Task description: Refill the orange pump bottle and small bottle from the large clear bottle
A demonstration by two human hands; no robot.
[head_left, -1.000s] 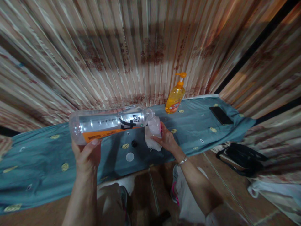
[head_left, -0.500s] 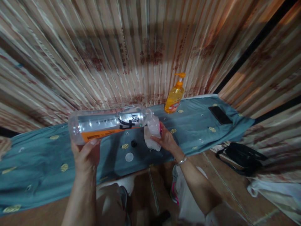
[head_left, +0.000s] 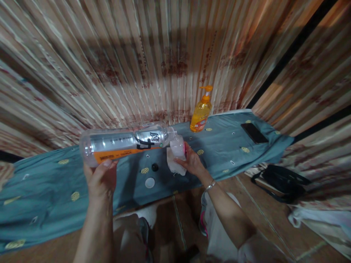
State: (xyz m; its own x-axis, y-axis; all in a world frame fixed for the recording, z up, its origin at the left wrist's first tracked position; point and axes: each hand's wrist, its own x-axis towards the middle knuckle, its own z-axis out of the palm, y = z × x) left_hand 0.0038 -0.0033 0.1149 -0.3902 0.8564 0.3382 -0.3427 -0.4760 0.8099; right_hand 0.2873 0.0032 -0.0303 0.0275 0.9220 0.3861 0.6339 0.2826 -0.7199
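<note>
My left hand [head_left: 101, 177] is wrapped round the wide base end of a large clear plastic bottle [head_left: 128, 140] with a silver and orange label. The bottle lies tilted on its side in the air, its uncapped mouth pointing right. That mouth is at the top of a small whitish translucent container [head_left: 177, 146] with a pink part, which my right hand [head_left: 192, 160] grips. Whether liquid runs between them I cannot tell. Just below the container shows a crumpled white piece [head_left: 175, 166], like tissue; whether my fingers hold it too is unclear.
A black bottle cap [head_left: 155, 167] and a white round lid [head_left: 150, 182] lie on the teal cloth [head_left: 225, 146]. An orange pump bottle [head_left: 201, 115] stands at the back, beside a curtain. A phone [head_left: 254, 133] lies at right; a black bag [head_left: 285, 182] sits beyond the cloth's right front edge.
The whole view has shifted slightly. Both hands keep the large bottle and the small container in almost the same position against each other.
</note>
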